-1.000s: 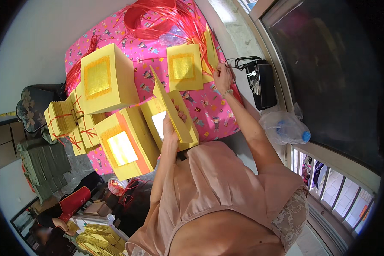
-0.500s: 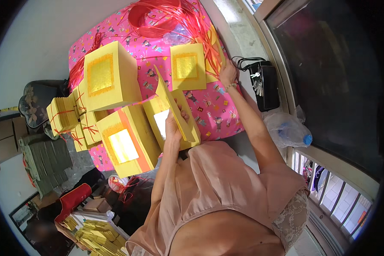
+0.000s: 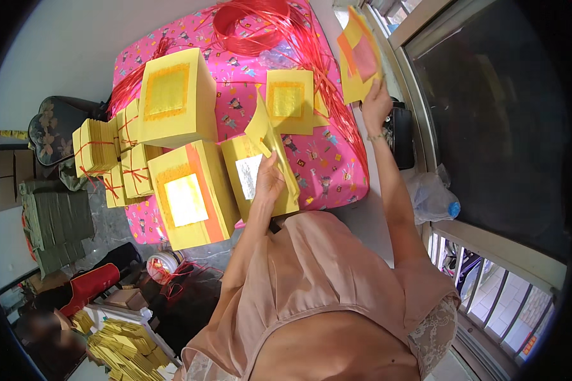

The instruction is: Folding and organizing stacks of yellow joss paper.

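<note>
My left hand [image 3: 270,181] grips a few folded yellow paper sheets [image 3: 260,124], held upright over a low stack of yellow paper [image 3: 231,152] with a silver foil patch. Out to the right, beyond the table edge, my right hand [image 3: 377,109] holds up more yellow paper [image 3: 353,87] by its lower corner; orange and pink patches show on it. Between my hands lies a pile of yellow paper with a gold foil square [image 3: 286,100]. Left of my left hand are a stack with silver foil and an orange band [image 3: 197,155], and a taller gold-foil stack [image 3: 202,89].
Tied yellow bundles [image 3: 95,149] sit at the left of the pink patterned table cover [image 3: 324,171]. Red strips [image 3: 311,51] and a red coil [image 3: 219,25] lie at the back. A black bag [image 3: 400,136] and a plastic bag [image 3: 429,197] are beside the window.
My right hand has lifted yellow paper off the table's right side, from beneath the red strips, and moved it up and right. My left hand still holds its sheets, slightly shifted.
</note>
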Tool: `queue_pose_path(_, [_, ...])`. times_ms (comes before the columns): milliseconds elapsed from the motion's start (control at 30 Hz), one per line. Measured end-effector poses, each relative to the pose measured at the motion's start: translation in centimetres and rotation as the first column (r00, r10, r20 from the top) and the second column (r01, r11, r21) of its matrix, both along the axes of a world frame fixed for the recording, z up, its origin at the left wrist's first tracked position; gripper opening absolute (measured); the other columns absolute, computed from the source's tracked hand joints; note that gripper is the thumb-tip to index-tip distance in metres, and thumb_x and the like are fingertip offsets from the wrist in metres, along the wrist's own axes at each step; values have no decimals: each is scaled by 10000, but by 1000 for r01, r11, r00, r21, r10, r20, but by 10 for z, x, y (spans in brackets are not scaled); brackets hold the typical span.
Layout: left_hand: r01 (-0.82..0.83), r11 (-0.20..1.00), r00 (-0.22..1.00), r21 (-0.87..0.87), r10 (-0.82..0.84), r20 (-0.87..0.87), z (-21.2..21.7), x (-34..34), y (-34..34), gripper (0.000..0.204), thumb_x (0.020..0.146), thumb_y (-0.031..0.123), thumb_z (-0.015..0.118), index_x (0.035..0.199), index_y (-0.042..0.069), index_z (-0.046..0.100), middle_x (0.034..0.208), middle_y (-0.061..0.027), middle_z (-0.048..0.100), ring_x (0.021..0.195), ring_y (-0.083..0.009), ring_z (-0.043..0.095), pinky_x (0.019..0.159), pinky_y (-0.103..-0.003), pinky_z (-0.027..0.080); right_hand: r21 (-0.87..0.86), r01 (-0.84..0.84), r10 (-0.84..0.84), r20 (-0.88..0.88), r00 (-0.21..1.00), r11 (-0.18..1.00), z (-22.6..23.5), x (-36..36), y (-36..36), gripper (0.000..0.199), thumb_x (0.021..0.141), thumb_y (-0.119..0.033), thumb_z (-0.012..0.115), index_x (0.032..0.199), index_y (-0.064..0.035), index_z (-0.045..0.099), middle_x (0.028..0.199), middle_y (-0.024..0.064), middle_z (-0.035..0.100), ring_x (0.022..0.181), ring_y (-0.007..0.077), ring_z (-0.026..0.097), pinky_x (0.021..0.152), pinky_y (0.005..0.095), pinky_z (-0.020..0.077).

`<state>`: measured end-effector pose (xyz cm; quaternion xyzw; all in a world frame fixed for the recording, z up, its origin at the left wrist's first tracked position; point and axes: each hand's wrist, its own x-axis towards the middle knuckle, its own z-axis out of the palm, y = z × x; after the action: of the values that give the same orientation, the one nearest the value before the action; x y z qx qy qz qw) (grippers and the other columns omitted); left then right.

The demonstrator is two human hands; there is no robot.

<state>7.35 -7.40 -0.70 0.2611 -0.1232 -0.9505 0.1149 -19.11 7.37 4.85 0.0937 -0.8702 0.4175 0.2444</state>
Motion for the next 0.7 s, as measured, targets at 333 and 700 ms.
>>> queue_pose_path(333, [-118, 895, 973, -430, 191, 130, -5, -3, -5, 355, 935, 8, 512, 1279, 84, 475, 1115, -20, 606, 941, -116, 587, 794, -267, 488, -738, -141, 489, 279, 826, 660, 116, 87, 31, 296, 982, -177, 511, 1183, 38, 537, 1075, 55, 598, 943, 127, 580, 775, 279, 484])
queue_pose_path(700, [0, 802, 920, -598, 234, 314, -28, 24, -13, 307, 964, 55, 459, 1268, 12, 482, 1064, -73, 617, 885, -129, 592, 733, -252, 486, -846, 69, 708, 483, 515, 528, -9, 188, 14, 397, 969, -222, 539, 1284, 10, 467, 1145, 47, 575, 1002, 140, 581, 854, 285, 490])
